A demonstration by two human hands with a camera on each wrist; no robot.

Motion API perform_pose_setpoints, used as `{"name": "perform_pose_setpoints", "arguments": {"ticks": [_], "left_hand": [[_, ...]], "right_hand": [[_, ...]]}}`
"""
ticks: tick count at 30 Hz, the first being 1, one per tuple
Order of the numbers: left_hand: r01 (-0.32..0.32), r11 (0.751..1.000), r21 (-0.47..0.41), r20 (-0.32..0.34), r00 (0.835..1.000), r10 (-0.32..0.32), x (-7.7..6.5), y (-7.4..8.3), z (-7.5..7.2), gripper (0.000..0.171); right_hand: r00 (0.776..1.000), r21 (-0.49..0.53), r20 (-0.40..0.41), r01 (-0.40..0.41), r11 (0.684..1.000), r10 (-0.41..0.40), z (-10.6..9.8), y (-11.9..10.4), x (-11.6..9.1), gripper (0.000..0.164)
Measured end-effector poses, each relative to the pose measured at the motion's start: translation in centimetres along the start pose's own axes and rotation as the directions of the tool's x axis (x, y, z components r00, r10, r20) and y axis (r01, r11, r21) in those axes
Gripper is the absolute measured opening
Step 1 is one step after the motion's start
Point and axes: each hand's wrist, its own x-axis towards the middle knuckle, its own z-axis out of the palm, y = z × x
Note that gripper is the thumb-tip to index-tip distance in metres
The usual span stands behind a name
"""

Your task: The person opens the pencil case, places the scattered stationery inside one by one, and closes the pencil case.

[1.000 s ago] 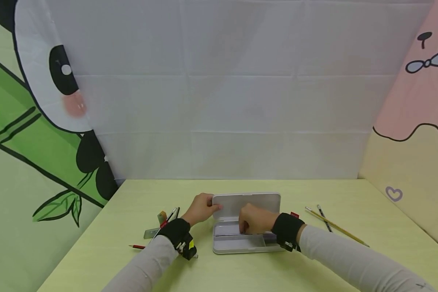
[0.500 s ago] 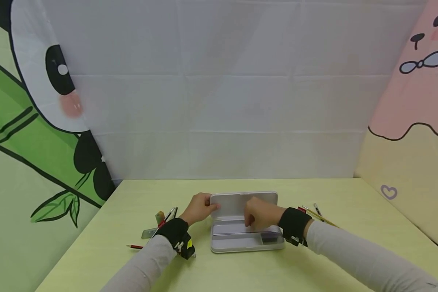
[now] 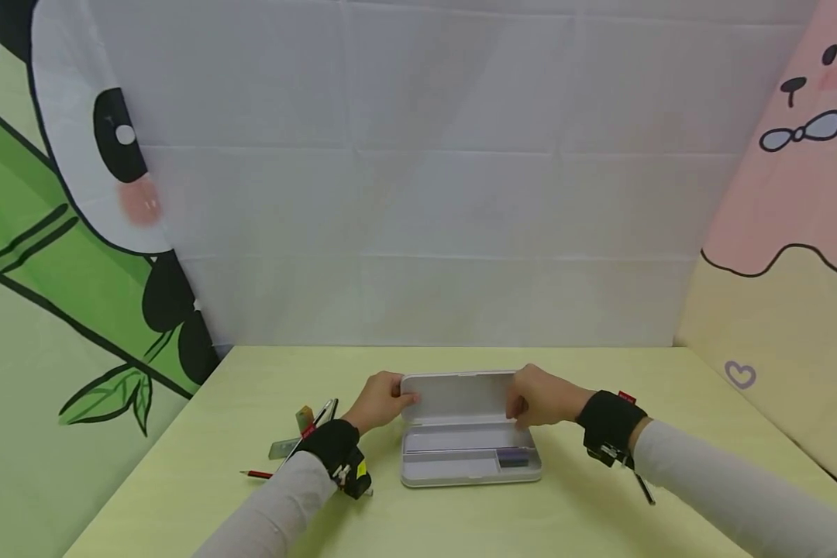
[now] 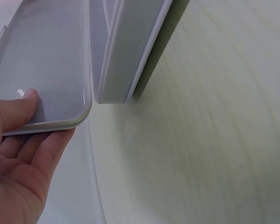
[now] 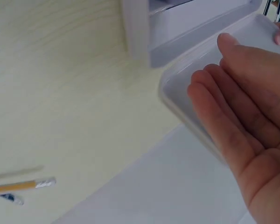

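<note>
A light grey pencil case [image 3: 449, 470] stands on the table with its lid [image 3: 453, 397] raised. My left hand [image 3: 374, 403] grips the lid's left end; in the left wrist view the thumb [image 4: 23, 109] lies on its inner face and the fingers behind. At the lid's right end is my right hand [image 3: 547, 397], its fingers loosely bent with nothing between them in the right wrist view. A small dark block [image 3: 512, 457] sits in the front right compartment. One thin strip runs along the case's middle.
Left of the case lie a green-and-orange block [image 3: 304, 418], a grey flat piece [image 3: 283, 449], a red pencil [image 3: 256, 473] and pens, partly behind the left wrist. A yellow pencil [image 5: 14, 187] and a dark pencil [image 5: 11, 199] lie to the right, mostly hidden by the right arm in the head view.
My right hand has lifted out from over the case's inside and moved right to the lid's right end, uncovering the compartments. The left hand has stayed on the lid.
</note>
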Motion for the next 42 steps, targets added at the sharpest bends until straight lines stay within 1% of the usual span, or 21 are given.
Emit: {"name": "perform_pose_setpoints", "arguments": {"ticks": [7,11,15,19,25,31,33,38,39,40,42], "left_hand": [[-0.001,1.000,-0.006,-0.007,1.000,0.001,-0.1,0.0,-0.1,0.011],[-0.007,1.000,-0.004,-0.010,1.000,0.007,0.0,0.0,-0.2,0.012],[-0.001,1.000,-0.002,-0.009,1.000,0.001,0.1,0.1,-0.3,0.013],[0.003,1.000,-0.003,-0.006,1.000,-0.003,0.2,0.2,-0.3,0.014],[0.017,1.000,-0.008,-0.016,1.000,-0.017,0.1,0.1,-0.2,0.013],[0.012,1.000,-0.011,-0.008,1.000,-0.012,0.0,0.0,-0.2,0.013],[0.010,1.000,-0.009,-0.003,1.000,-0.010,-0.1,0.1,-0.2,0.012],[0.003,1.000,-0.001,-0.002,1.000,-0.003,0.0,0.0,-0.2,0.013],[0.002,1.000,-0.002,-0.001,1.000,-0.002,0.0,0.0,-0.2,0.013],[-0.001,1.000,-0.006,0.000,1.000,0.001,0.0,0.0,-0.2,0.013],[-0.018,1.000,-0.016,0.001,1.000,0.018,-0.1,0.0,-0.2,0.013]], "right_hand": [[1.000,0.003,0.003,-0.024,1.000,0.024,-1.1,1.5,-2.1,0.013],[0.999,0.025,-0.015,-0.032,0.999,0.033,-1.8,2.5,-3.2,0.012],[0.998,0.009,-0.037,-0.049,0.999,0.049,-2.4,3.3,-4.2,0.012],[0.995,-0.018,-0.057,-0.078,0.997,0.077,-2.7,4.3,-5.2,0.012],[0.988,-0.030,-0.079,-0.138,0.990,0.135,-3.0,5.9,-6.8,0.011],[0.975,-0.050,-0.092,-0.205,0.977,0.200,-2.9,7.9,-8.3,0.010],[0.969,-0.055,-0.092,-0.237,0.970,0.231,-2.9,8.6,-8.9,0.009],[0.942,-0.045,-0.088,-0.329,0.943,0.325,-2.8,10.0,-10.2,0.008],[0.940,-0.043,-0.089,-0.335,0.941,0.330,-2.8,10.2,-10.5,0.008],[0.933,-0.034,-0.090,-0.353,0.935,0.349,-2.7,10.3,-10.6,0.008],[0.932,-0.029,-0.092,-0.354,0.935,0.350,-2.6,10.6,-10.9,0.008]]}}
